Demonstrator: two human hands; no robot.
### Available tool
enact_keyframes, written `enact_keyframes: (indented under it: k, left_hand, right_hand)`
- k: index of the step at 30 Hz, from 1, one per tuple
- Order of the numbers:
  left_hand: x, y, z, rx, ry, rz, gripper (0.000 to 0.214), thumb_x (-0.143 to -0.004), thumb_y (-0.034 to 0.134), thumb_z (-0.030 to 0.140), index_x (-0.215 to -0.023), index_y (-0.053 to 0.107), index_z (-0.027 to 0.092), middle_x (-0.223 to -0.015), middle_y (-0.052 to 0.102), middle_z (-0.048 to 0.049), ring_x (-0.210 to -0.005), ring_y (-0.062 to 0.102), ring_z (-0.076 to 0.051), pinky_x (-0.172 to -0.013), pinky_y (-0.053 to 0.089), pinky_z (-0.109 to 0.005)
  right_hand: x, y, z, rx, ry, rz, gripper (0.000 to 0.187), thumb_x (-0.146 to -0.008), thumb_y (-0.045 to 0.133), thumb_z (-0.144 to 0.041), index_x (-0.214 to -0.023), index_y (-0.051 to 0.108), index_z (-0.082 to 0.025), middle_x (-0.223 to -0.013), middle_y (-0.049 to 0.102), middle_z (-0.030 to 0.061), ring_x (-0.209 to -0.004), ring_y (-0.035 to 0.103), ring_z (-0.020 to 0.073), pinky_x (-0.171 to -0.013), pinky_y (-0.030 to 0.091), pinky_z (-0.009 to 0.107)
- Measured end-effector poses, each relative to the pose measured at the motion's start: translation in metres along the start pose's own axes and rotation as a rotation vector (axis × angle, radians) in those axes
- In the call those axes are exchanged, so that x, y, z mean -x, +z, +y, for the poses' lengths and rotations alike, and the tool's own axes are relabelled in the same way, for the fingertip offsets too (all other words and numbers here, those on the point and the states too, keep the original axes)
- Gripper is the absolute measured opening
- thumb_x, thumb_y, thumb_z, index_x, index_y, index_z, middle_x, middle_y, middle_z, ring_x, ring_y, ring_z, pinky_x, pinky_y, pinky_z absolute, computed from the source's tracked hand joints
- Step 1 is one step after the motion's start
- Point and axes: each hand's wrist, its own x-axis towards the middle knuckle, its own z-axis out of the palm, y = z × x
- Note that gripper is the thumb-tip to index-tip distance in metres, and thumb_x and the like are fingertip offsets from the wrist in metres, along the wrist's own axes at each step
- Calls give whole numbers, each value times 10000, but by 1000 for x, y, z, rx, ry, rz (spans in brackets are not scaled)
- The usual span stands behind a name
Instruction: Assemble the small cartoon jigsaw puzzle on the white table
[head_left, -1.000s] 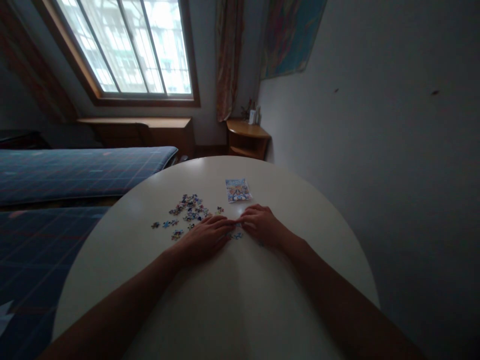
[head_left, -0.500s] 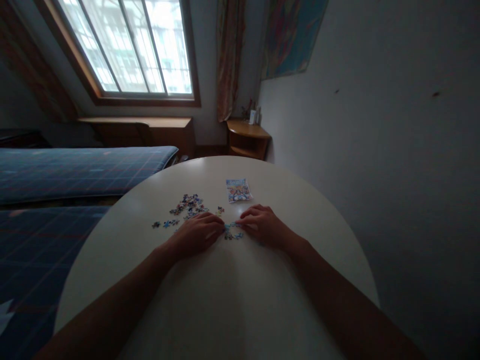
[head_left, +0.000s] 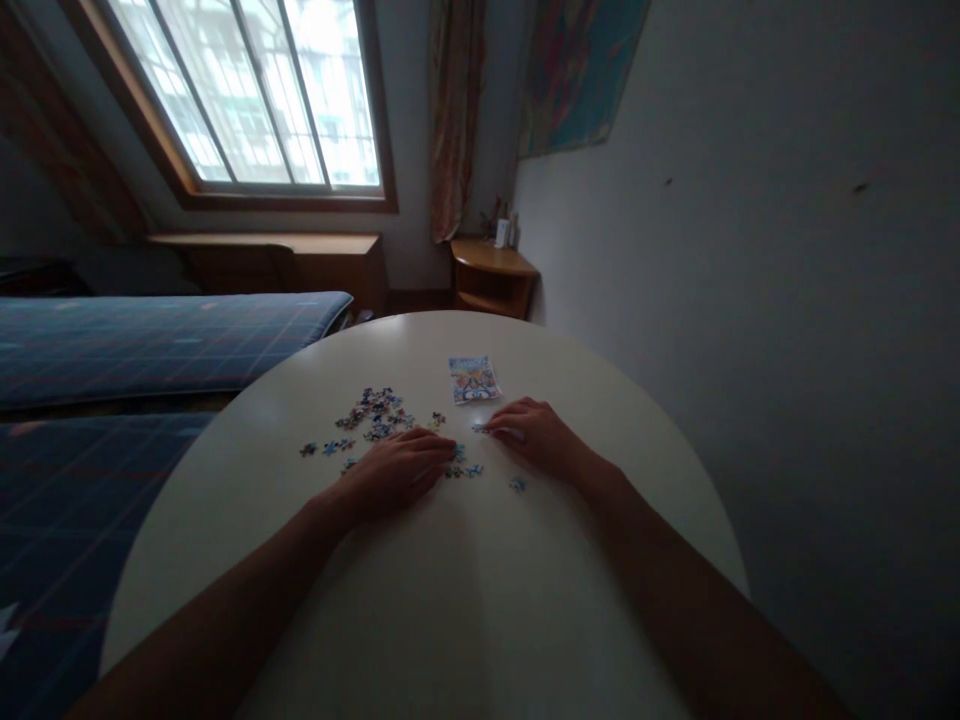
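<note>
My left hand lies palm down on the round white table, fingers stretched toward a few joined puzzle pieces. My right hand rests a little farther back, its fingertips pinched on one small puzzle piece. A single loose piece lies beside my right wrist. A scatter of several loose puzzle pieces spreads to the left of both hands. A small colourful reference picture lies flat behind my right hand.
A bed with a blue checked cover runs along the left of the table. A wooden corner shelf and a low cabinet stand under the window. A grey wall closes the right side.
My right hand has drawn back and away from the left hand, taking one piece with it. The joined pieces and a loose piece now show between and beside the hands.
</note>
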Motion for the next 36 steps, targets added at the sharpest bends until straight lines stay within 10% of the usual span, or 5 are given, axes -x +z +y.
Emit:
enact_keyframes:
  k: [7,16,36]
  left_hand:
    - [1,-1,0,2,14,-32,324,-973,472,210,-1263,613,239,-1347,615,-46,-1187,563,-213,-1016,487,-396]
    - [0,-1,1,24,10,-39,326,-982,476,244,-1284,599,247,-1365,600,-43,-1216,541,-220,-1031,469,-405]
    - [-2,-3,7,25,28,-38,340,-984,473,246,-1306,581,255,-1362,597,-56,-1225,529,-233,-1043,457,-423]
  right_hand:
    - [26,-41,-21,-177,162,-355,178,-755,795,-315,-915,760,-244,-946,740,23,-873,670,194,-814,482,298]
    - [27,-33,-20,-169,148,-391,111,-730,782,-223,-833,742,-235,-916,713,23,-824,648,178,-768,481,280]
    - [1,11,-22,-36,9,-9,124,-796,724,-236,-916,720,-205,-921,734,62,-900,652,209,-844,452,336]
